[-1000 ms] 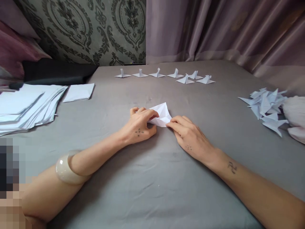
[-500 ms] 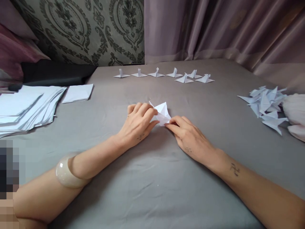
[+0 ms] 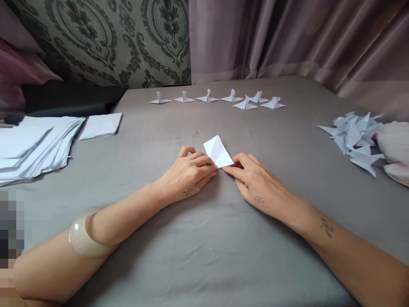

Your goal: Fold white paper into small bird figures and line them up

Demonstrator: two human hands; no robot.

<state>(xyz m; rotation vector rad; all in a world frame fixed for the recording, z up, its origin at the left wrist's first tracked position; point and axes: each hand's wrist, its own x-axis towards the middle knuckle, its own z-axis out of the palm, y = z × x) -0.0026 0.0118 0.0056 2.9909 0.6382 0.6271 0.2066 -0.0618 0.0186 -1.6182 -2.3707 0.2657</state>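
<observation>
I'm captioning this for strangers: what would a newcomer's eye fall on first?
Probably the white paper at the centre, held between the left hand and right hand. Beyond it, seven folded birds stand near the cloth's far edge. A heap of similar ones lies at right, sheet stacks at left.

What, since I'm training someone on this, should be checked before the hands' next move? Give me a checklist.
1. Left hand touching the folded paper: ok.
2. Right hand at the paper's right corner: ok.
3. Paper's edges lined up: cannot tell; the left hand hides part.
4. Standing paper figures apart from both hands: ok.
5. White sheets apart from the folded paper: ok.
</observation>
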